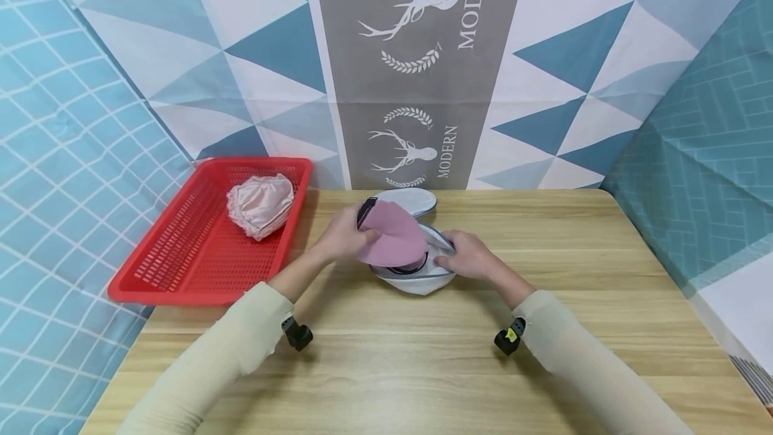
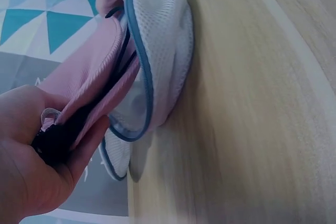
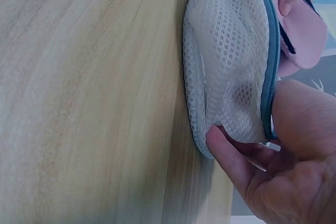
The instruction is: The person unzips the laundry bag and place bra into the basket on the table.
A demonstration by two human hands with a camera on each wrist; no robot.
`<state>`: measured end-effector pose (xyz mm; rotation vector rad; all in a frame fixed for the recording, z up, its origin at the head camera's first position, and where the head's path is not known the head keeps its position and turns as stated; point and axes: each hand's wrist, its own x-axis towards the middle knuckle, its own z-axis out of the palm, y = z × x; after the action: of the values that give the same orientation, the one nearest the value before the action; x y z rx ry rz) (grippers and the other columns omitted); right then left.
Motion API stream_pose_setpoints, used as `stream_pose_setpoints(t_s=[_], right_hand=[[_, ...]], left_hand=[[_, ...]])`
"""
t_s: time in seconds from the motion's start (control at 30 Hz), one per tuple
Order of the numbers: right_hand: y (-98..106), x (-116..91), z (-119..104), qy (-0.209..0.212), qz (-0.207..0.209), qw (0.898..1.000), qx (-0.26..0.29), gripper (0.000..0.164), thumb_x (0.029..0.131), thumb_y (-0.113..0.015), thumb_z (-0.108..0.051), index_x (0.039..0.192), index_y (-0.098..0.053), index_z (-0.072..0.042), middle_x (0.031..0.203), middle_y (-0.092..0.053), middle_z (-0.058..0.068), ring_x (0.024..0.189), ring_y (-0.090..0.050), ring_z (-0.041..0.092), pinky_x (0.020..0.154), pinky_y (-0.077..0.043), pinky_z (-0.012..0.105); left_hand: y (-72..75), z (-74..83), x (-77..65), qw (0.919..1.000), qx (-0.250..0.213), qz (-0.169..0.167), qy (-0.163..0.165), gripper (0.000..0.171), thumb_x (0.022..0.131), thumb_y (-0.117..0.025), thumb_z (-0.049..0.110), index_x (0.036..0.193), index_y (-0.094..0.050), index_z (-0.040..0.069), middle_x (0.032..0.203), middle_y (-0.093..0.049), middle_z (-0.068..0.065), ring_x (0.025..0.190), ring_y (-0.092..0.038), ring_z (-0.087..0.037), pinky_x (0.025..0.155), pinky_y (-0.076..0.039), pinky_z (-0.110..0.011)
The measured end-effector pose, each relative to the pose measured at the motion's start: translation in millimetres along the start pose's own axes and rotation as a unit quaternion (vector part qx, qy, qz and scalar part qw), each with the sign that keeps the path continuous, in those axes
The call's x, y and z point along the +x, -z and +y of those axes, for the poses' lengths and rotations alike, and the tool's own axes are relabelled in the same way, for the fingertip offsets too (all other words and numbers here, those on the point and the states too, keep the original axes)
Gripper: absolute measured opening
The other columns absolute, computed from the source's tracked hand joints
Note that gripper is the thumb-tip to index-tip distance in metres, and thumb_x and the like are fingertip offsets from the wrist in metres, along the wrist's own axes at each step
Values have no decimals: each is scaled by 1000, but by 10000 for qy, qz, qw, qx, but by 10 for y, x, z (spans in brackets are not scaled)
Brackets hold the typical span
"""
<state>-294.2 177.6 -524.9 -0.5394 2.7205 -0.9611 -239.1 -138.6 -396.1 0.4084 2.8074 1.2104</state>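
Note:
My left hand [image 1: 345,235] grips a folded pink bra [image 1: 395,237] with black straps, its thumb on the outside. The bra's far end reaches into the mouth of a white mesh laundry bag [image 1: 423,284]. In the left wrist view, the bra's cups lie one over the other, with black trim near the palm. My right hand [image 1: 472,257] pinches the bag's right side by the blue-grey zipper edge [image 3: 272,66]. The bag stands unzipped on the table, its round lid [image 1: 410,201] folded back toward the wall. Its inside is partly hidden by the bra.
A red plastic basket [image 1: 181,297] stands at the left of the wooden table [image 1: 386,368], with a pale pink, lace-edged piece of fabric [image 1: 262,205] in it. Behind the table is a patterned wall covering [image 1: 417,79]. Dark wrist cameras [image 1: 297,334] hang below both sleeves.

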Motion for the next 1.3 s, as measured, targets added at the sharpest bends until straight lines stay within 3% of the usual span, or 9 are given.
stream_pose_setpoints(t_s=[0.3, 0.5, 0.8, 1.1, 1.3], right_hand=[[37, -46, -59, 98, 186, 9996, -180, 38, 97, -84, -35, 127, -75, -13, 116, -78, 7, 103, -69, 25, 92, -60, 41], [46, -31, -49, 52, 137, 9998, -131, 40, 97, -85, -35, 128, -75, -12, 116, -77, 7, 103, -68, 25, 91, -59, 41], [24, -27, -51, -7, 90, 9998, -191, 43, 96, -87, -34, 130, -76, -10, 120, -77, 9, 105, -69, 25, 93, -61, 43], [18, -34, -90, -47, -32, 9995, -301, 46, 97, -87, -34, 132, -75, -8, 116, -76, 9, 101, -68, 24, 87, -58, 38], [14, -60, -129, -18, -11, 9993, -364, 45, 96, -86, -33, 131, -75, -7, 116, -77, 9, 102, -68, 24, 90, -59, 39]], left_hand=[[112, 68, 17, 9999, -80, -98, 4, 55, 101, -80, 12, 151, -61, -2, 137, -77, -26, 127, -72, -39, 117, -59, -55], [219, 113, 26, 9997, -93, -67, -207, 55, 100, -80, 10, 150, -63, -1, 137, -77, -26, 126, -72, -39, 115, -59, -56], [256, 114, 43, 9999, -51, -139, -83, 50, 102, -78, 14, 148, -64, 0, 136, -77, -24, 121, -71, -37, 111, -60, -54], [324, 157, 8, 9997, -133, -116, -192, 51, 100, -78, 8, 146, -63, -5, 136, -77, -27, 123, -72, -40, 114, -59, -56], [378, 191, 10, 10000, -9, -64, -58, 56, 100, -79, 12, 151, -60, -4, 138, -75, -27, 126, -70, -40, 115, -58, -56]])
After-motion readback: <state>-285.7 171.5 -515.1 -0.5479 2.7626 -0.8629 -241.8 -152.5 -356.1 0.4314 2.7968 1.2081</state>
